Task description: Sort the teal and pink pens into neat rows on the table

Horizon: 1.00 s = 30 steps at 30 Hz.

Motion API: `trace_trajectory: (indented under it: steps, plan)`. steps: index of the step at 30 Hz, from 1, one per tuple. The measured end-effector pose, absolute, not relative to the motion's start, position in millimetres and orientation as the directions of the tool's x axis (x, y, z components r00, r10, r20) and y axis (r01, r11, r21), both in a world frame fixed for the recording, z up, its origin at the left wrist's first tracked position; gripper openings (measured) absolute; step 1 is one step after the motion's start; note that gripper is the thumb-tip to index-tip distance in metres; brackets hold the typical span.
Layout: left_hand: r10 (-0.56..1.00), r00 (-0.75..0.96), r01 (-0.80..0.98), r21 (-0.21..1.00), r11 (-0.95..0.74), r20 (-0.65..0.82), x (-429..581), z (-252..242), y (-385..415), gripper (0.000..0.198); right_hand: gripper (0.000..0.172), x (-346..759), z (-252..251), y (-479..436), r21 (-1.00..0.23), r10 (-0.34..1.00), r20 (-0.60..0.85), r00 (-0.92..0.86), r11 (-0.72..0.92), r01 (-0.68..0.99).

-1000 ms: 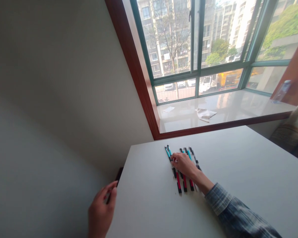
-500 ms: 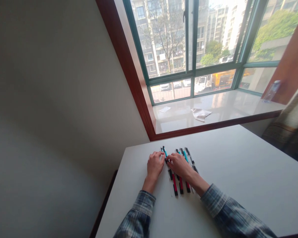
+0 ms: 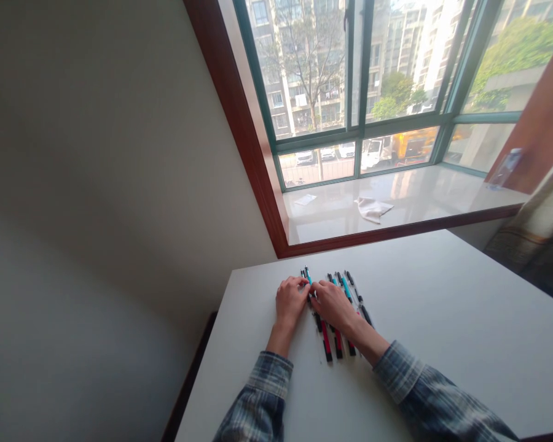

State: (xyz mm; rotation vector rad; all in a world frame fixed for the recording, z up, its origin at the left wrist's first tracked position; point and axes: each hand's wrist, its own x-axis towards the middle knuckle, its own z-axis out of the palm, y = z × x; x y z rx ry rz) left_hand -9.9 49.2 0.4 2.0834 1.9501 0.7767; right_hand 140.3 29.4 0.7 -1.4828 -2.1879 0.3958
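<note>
A light-blue pen (image 3: pixel 308 275) sticks up past the fingertips of both hands at the left end of a group of pens. From its left side my left hand (image 3: pixel 291 302) closes thumb and fingers on it. My right hand (image 3: pixel 335 306) has curled fingers pinched at the same pen's lower part, which they hide. Under and beyond my right hand lie more pens: another light-blue pen (image 3: pixel 346 288), a black pen (image 3: pixel 365 315), and red-and-black pens, one red pen (image 3: pixel 327 341) nearest my left wrist. Some pens are partly covered by my right hand.
The pens lie on a white table (image 3: pixel 442 344) that meets a grey wall (image 3: pixel 120 184) at the left. Behind it is a window sill (image 3: pixel 419 196) with a white cloth (image 3: pixel 372 209), a paper piece (image 3: pixel 305 200) and a clear bottle (image 3: pixel 505 169). A curtain (image 3: pixel 529 230) hangs at the right.
Both hands stay together at the light-blue pen, and their fingertips have shifted only slightly. The whole view has tilted a little.
</note>
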Motion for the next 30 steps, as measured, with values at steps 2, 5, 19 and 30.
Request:
trace_trajectory:
  steps: [2, 5, 19, 30]
  plan:
    - [0.97, -0.004, 0.872, 0.476, -0.116, 0.244, -9, 0, 49, 0.011, 0.019, 139, 1, 30, -0.472, 0.935, 0.193, -0.298, 0.355, 0.807]
    - [0.963, -0.032, 0.862, 0.495, -0.108, 0.266, -10, -2, 50, 0.012, 0.018, 138, 2, 29, -0.465, 0.946, 0.174, -0.275, 0.325, 0.823]
    - [0.947, -0.042, 0.801, 0.577, -0.159, 0.318, -11, -6, 54, 0.017, 0.014, 155, 2, 32, -0.533, 0.91, 0.343, -0.233, 0.393, 0.749]
    - [0.801, -0.095, 0.728, 0.59, -0.349, 0.591, -2, 36, -172, 0.026, 0.016, 188, 1, 42, -0.553, 0.851, 0.514, -0.103, 0.421, 0.719]
